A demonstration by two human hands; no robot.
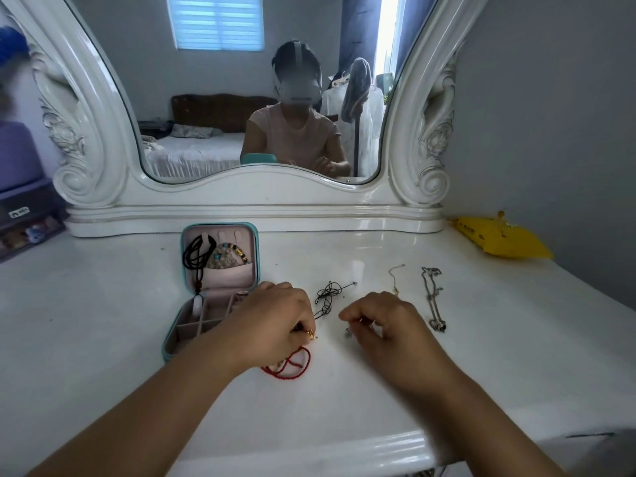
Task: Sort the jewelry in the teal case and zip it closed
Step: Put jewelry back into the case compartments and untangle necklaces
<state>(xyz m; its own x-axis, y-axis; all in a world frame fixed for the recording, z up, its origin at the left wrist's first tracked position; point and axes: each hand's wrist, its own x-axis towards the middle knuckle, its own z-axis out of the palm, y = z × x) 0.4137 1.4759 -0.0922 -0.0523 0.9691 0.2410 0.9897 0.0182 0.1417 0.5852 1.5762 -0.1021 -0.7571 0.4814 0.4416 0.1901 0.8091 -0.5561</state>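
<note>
The teal case [176, 333] lies open on the white dressing table, lid upright with black cords [194, 253] and beaded bracelets [229, 254] in its pink pocket. My left hand [275, 321] hovers right of the case, fingers pinched on a small gold piece [311, 334] attached to a red beaded string [292, 366] lying beneath it. My right hand [375, 321] is curled, pinching a thin chain with a small silver charm [347, 333]. A tangled black cord [328, 296] lies between the hands. A gold chain [395, 278] and a silver chain [434, 297] lie further right.
An ornate white mirror [241, 201] stands at the table's back and reflects a person. A yellow packet [499, 237] rests at the back right beside the grey wall. Purple storage boxes [20, 201] stand off the left edge. The table's front edge [344, 445] is close.
</note>
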